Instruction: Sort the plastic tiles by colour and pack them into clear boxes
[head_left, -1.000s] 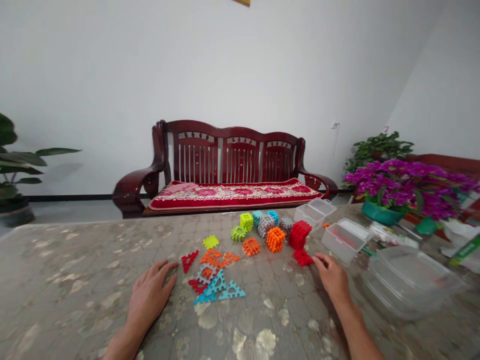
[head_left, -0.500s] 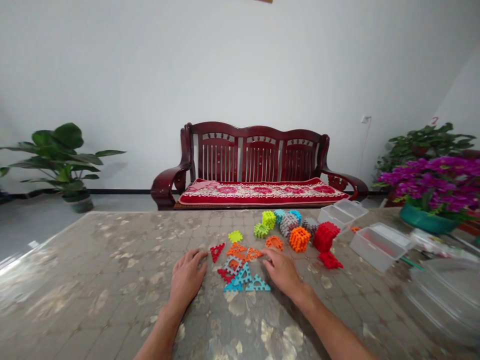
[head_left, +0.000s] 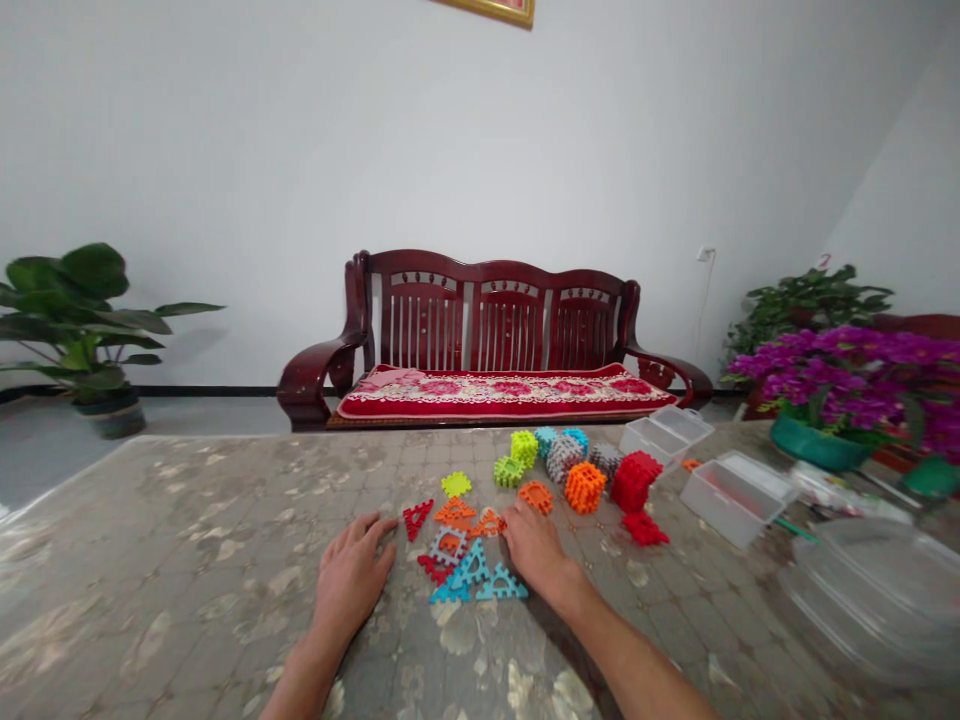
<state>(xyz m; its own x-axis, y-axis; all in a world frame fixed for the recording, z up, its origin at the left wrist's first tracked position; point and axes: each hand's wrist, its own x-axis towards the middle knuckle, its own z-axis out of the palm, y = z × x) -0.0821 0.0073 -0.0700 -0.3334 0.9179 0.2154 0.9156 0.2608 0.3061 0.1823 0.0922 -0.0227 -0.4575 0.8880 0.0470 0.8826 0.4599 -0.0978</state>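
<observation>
Tabletop (head_left: 150,520) under patterned film, sofa (head_left: 495,330) beyond. Built: several lattice cubes (head_left: 564,458), among them an orange cube (head_left: 584,487) and a red cube (head_left: 634,481), standing beyond the right fingertips. Unbuilt: flat pieces (head_left: 455,485) lying loose between the hands. Left hand (head_left: 352,570) empty, flat, fingers spread, a red triangle (head_left: 417,518) just past them. Right hand (head_left: 531,548) has fingers bunched narrow at an orange triangle (head_left: 489,523); grip cannot be told. Blue triangle (head_left: 500,586) just beside the right fingers.

A dark red wooden settee (head_left: 502,310) with a red floral cushion (head_left: 502,395) stands against a white wall (head_left: 225,150), on what looks like a grey floor (head_left: 202,415). A leafy potted plant (head_left: 75,310) stands off to the left.
</observation>
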